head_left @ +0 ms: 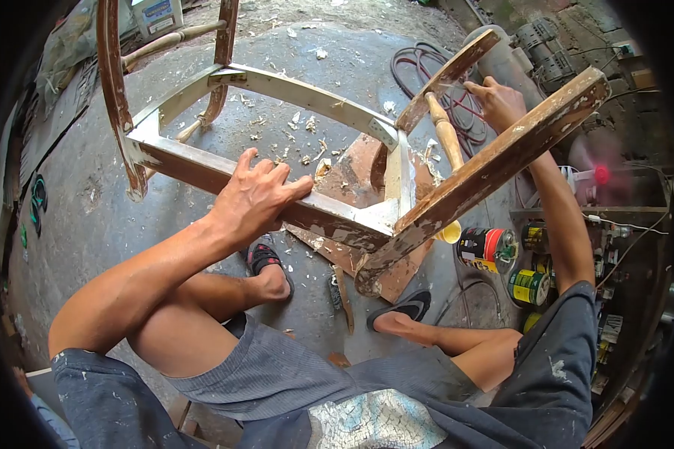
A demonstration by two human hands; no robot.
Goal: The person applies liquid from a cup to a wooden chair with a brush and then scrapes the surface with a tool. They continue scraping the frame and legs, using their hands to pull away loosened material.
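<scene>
We have the wooden chair frame (314,100) over the flake-strewn floor (153,228). Our left hand (258,188): fingers gripping its near rail (329,223). Our right hand (498,103): fingers bent beside the far leg (447,79); grasp, we cannot tell.

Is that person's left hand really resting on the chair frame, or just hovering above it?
Touching. The head camera's view shows the left hand laid across the chair frame's brown rail, fingers over its upper edge, no gap visible.
</scene>
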